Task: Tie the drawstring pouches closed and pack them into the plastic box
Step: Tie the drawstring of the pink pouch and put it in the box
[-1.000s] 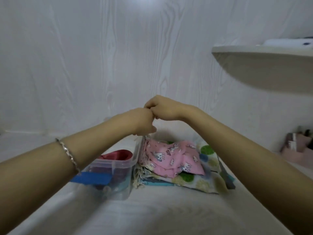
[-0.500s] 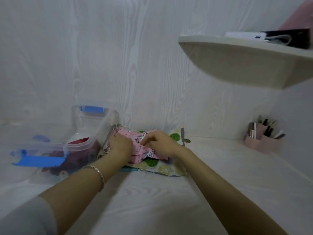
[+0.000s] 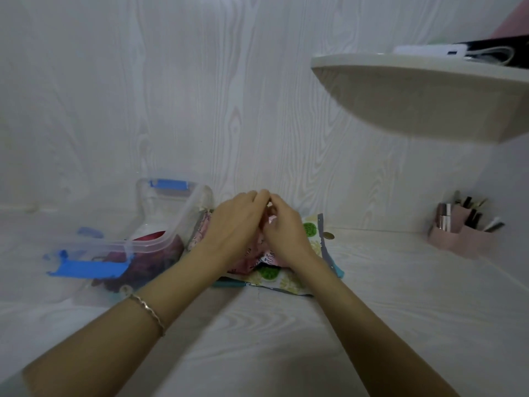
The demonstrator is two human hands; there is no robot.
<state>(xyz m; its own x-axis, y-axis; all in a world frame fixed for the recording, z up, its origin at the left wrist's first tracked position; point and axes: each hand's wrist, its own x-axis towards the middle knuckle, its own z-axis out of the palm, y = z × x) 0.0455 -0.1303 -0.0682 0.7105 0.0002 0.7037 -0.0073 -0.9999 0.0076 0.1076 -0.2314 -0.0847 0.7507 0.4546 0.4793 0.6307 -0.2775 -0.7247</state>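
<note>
A pink pouch with white animal prints lies on top of a flat stack of pouches, the uppermost of them white with green dots. My left hand and my right hand rest on the pink pouch, fingertips meeting at its far end and pinching the fabric or cord there. The hands hide the cord itself. To the left stands the clear plastic box with blue clips, holding a dark red pouch.
The box's clear lid leans against the wall behind it. A pink organiser with cosmetics stands at the far right. A white shelf juts out overhead on the right. A small round object lies beside the stack.
Both hands came down from mid-air onto the pink pouch and now pinch its far end. The view has tilted and shifted, bringing the shelf and organiser into sight.
</note>
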